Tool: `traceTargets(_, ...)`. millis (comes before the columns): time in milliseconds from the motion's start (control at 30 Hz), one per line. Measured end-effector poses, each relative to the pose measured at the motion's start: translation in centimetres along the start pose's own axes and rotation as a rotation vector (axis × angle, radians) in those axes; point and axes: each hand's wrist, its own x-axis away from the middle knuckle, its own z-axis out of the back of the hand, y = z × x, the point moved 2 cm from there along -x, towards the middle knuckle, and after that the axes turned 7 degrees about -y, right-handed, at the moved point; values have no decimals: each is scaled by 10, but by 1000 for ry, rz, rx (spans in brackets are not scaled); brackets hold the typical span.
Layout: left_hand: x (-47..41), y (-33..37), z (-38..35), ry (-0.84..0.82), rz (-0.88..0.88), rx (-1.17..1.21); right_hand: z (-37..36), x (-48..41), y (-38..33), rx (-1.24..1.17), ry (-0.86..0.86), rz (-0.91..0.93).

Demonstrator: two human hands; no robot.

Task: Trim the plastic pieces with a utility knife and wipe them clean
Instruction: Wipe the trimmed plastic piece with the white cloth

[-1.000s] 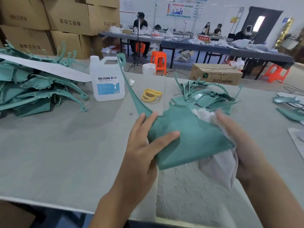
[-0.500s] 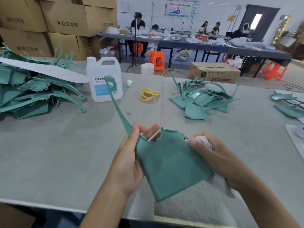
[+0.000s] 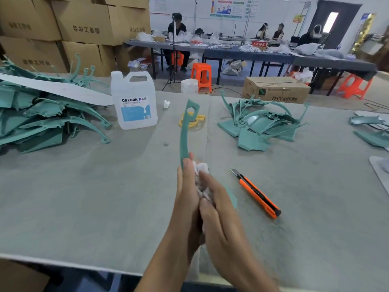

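Observation:
A teal plastic piece (image 3: 186, 131) stands edge-on between my hands, its long arm with a hole pointing up and away. My left hand (image 3: 186, 199) holds its left side with the fingers along it. Against the piece's right face my right hand (image 3: 219, 213) presses a crumpled white cloth (image 3: 201, 168). Most of the flat part of the piece is hidden by my hands. An orange and black utility knife (image 3: 257, 193) lies on the grey table (image 3: 88, 203) to the right of my hands, blade out and pointing away.
A pile of teal pieces (image 3: 42, 119) lies at the far left under a white strip. A second pile (image 3: 265, 125) sits at the back right. A white DEXCON jug (image 3: 133, 102) and yellow rubber bands (image 3: 192, 121) stand behind my hands. Teal shavings (image 3: 263, 234) litter the table.
The piece has turned from lying flat between my hands to standing edge-on, its arm now upright. My hands have come close together around it, and the knife has come into view.

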Motion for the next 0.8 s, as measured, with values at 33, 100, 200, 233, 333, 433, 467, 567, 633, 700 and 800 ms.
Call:
traceTargets(33,0,1,0,-11,15,44,0,0,-2,-1,6,35)
traceTargets(100,3,3,-2,-38,72,143,3,-4,-5,-37,24,66)
traceTargets(200,6,6,-3,-66,107,336,8,-14,-11,8,61,131)
traceTargets(233,6,7,-3,-85,105,357,8,-16,-12,34,65,142)
traceTargets(333,6,14,0,-102,61,286,11,-16,-7,126,63,129)
traceTargets(433,0,29,12,-69,-78,198,27,-15,14,382,66,127)
traceTargets(467,-1,35,17,-46,-129,162,36,-17,23,426,79,103)
traceTargets(567,-3,43,24,-35,-181,55,62,-23,40,379,210,-80)
traceTargets(633,-5,37,25,-38,-135,17,65,-20,37,283,301,-129)
traceTargets(700,-8,26,24,-41,-54,21,50,-11,23,253,282,-16)
traceTargets(800,-7,11,17,-42,14,96,17,4,8,262,65,139)
